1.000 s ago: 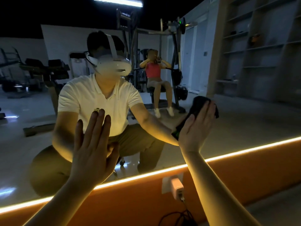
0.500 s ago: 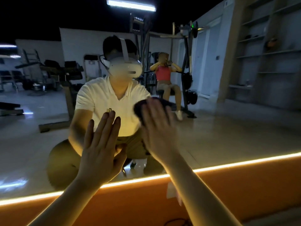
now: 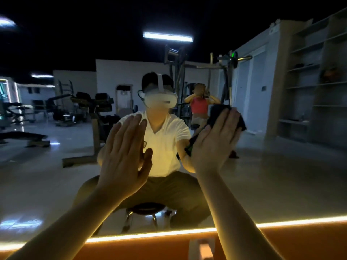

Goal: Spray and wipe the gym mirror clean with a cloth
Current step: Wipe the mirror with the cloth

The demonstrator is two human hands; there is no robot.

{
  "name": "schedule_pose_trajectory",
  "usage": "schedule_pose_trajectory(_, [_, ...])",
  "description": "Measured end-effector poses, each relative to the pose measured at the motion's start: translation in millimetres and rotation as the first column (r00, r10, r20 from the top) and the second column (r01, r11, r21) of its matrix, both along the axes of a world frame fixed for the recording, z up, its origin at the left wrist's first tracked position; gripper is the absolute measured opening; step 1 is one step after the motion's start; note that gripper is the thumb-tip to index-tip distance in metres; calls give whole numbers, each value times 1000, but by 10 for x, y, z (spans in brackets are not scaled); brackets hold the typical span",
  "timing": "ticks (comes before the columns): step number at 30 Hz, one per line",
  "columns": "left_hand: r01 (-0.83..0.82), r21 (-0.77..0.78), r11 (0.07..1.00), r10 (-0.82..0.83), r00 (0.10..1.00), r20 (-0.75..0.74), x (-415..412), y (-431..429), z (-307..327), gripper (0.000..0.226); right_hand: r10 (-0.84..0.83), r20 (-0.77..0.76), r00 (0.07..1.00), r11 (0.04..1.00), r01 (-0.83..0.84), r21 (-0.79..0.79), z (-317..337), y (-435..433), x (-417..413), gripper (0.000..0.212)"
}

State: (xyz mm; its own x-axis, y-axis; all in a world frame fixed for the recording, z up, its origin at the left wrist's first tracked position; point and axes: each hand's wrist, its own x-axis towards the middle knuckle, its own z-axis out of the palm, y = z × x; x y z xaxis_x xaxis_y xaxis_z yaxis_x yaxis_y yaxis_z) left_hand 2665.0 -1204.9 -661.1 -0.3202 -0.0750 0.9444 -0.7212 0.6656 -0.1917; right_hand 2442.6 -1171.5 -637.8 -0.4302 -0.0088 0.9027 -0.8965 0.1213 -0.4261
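Observation:
The gym mirror (image 3: 56, 175) fills most of the view and reflects a squatting person with a white headset. My left hand (image 3: 124, 154) lies flat against the glass with straight fingers, left of centre. My right hand (image 3: 216, 142) presses a dark cloth (image 3: 218, 112) flat onto the mirror with straight fingers, at about shoulder height of the reflection. Only the cloth's upper and right edges show past my fingers. No spray bottle is in view.
A glowing yellow light strip (image 3: 150, 236) runs along the mirror's lower edge above an orange wall base (image 3: 300, 241). A white plug (image 3: 204, 248) sits in a socket below it. Reflected gym machines, a person exercising and shelves appear in the glass.
My right hand has slid the cloth from the centre of the mirror up and to the right. My left hand stays flat on the glass, and the view has tilted up.

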Motion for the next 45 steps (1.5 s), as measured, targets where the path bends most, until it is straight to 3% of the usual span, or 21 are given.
schedule_pose_trajectory(2, [-37, -23, 999, 37, 999, -12, -105, -9, 247, 78, 34, -281, 959, 993, -1, 117, 94, -15, 253, 60])
schedule_pose_trajectory(4, [-101, -2, 995, 101, 995, -23, -234, -19, 447, 76, 138, -545, 827, 974, -15, 224, 122, -25, 312, 61])
schedule_pose_trajectory(7, [-196, 24, 980, 196, 981, 6, -329, -50, 589, 77, 173, -712, 681, 954, 63, 292, 237, 45, -121, 62])
schedule_pose_trajectory(9, [-244, 13, 970, 243, 969, 41, -312, -72, 593, 82, 93, -661, 745, 957, 116, 266, 321, 126, -560, 61])
schedule_pose_trajectory(13, [-284, -5, 959, 283, 956, 76, -261, -95, 600, 90, -9, -308, 951, 983, 64, 171, 486, 291, -1148, 60])
schedule_pose_trajectory(16, [-292, -1, 956, 291, 953, 80, -255, -94, 601, 92, -15, -62, 998, 999, 17, 34, 674, 214, -980, 59])
schedule_pose_trajectory(18, [-286, -4, 958, 286, 955, 78, -261, -101, 587, 91, -8, 15, 1000, 1000, 8, 3, 789, 145, -689, 60])
schedule_pose_trajectory(20, [-274, -10, 962, 274, 959, 75, -260, -107, 598, 89, -9, -78, 997, 999, 13, 49, 860, 81, -341, 61])
schedule_pose_trajectory(22, [-261, -10, 965, 261, 963, 70, -239, -98, 624, 83, 8, -305, 952, 992, 31, 123, 884, 11, 21, 62])
schedule_pose_trajectory(25, [-198, -66, 978, 202, 977, 62, -141, -87, 740, 66, 138, -657, 741, 970, 34, 242, 875, -86, 332, 63])
schedule_pose_trajectory(28, [-185, -125, 975, 194, 979, 62, -65, -128, 967, 67, 148, -791, 594, 962, 100, 255, 955, -53, 108, 60])
schedule_pose_trajectory(30, [-203, -76, 976, 209, 975, 70, -81, -164, 1104, 80, 107, -755, 647, 959, 133, 250, 1020, 26, -164, 59])
schedule_pose_trajectory(35, [-236, -6, 972, 236, 970, 51, -256, -197, 1154, 108, 6, -451, 893, 973, 99, 209, 1042, 244, -807, 58])
schedule_pose_trajectory(38, [-236, 8, 972, 236, 971, 40, -281, -188, 1145, 111, -50, -164, 985, 994, 65, 92, 1173, 279, -960, 57])
schedule_pose_trajectory(40, [-239, 8, 971, 238, 970, 41, -255, -183, 1151, 107, -49, -2, 999, 999, 49, 3, 1347, 223, -810, 59])
schedule_pose_trajectory(42, [-237, -1, 971, 237, 971, 31, -216, -146, 1166, 98, -23, -3, 1000, 999, 23, -23, 1516, 135, -535, 61])
schedule_pose_trajectory(45, [-165, -76, 983, 164, 986, -20, -169, -77, 1300, 69, -23, -257, 966, 998, 36, 49, 1642, 9, -4, 63])
